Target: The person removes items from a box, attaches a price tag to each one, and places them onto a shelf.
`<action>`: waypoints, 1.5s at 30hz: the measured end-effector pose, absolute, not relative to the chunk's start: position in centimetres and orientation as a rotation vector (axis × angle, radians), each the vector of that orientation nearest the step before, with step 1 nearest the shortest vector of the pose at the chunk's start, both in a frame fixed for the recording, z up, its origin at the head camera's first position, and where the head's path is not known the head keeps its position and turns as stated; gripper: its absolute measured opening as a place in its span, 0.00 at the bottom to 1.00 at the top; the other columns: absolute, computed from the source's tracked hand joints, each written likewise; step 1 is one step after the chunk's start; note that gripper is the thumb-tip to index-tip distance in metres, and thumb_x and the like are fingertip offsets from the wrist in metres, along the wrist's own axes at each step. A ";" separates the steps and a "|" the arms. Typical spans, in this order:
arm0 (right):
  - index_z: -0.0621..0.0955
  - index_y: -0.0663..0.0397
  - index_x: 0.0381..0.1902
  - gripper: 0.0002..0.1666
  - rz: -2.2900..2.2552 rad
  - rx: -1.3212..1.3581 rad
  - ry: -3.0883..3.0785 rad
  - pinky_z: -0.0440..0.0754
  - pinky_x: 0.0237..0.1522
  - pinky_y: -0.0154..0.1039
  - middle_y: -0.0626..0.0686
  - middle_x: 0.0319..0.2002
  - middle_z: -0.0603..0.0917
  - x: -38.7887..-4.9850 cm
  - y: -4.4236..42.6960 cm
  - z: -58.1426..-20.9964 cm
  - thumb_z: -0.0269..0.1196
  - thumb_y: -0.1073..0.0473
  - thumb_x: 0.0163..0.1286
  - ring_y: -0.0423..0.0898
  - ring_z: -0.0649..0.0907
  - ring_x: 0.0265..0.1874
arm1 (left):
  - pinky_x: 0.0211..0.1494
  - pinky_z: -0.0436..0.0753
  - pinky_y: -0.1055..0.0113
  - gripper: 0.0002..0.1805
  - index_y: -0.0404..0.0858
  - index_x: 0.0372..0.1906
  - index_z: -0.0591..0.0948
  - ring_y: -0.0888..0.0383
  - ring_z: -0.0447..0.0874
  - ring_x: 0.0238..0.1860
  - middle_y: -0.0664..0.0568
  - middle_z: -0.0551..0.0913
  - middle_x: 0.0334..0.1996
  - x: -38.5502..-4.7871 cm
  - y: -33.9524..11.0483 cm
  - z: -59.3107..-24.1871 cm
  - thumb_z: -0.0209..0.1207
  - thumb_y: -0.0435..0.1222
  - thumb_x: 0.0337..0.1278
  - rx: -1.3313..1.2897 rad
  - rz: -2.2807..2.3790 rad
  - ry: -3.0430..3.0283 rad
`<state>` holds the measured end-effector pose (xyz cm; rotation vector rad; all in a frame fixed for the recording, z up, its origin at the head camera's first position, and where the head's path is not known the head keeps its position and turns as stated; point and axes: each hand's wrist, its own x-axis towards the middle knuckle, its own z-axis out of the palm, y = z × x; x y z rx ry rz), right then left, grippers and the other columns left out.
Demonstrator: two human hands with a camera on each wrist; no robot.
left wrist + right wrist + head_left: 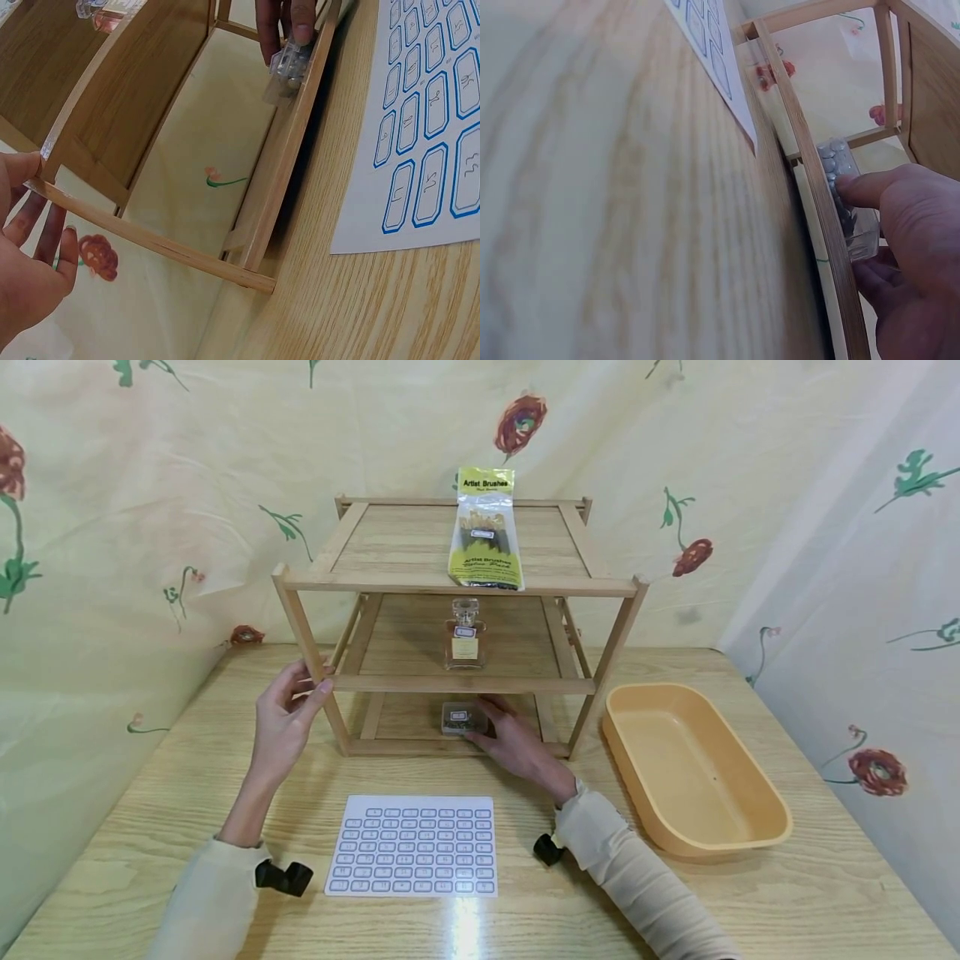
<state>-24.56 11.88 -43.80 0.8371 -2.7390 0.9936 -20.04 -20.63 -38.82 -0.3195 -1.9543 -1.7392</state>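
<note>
A three-tier wooden shelf stands on the table. My left hand holds its front left post, thumb in front and fingers behind. On the bottom tier, my right hand grips a small clear plastic box by its right end. Small rounded silvery pieces show through the box in the right wrist view, where the thumb lies on it and the other fingers are partly hidden. A perfume bottle stands on the middle tier. On the top tier lies a packet of artist brushes.
A sheet of blue-framed labels lies on the table before the shelf. To the right is a yellow-orange plastic basin. Flower-patterned cloth hangs behind and along the sides. The shelf's posts and front rails surround the right hand's spot.
</note>
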 end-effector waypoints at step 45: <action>0.73 0.64 0.70 0.34 0.725 0.993 -2.397 0.80 0.58 0.58 0.66 0.60 0.78 -17.9 16.8 -40.4 0.70 0.60 0.69 0.61 0.79 0.59 | 0.55 0.77 0.76 0.23 0.28 0.67 0.74 0.58 0.80 0.54 0.55 0.80 0.55 -18.3 -22.4 -38.4 0.61 0.30 0.72 -0.298 -1.634 -2.109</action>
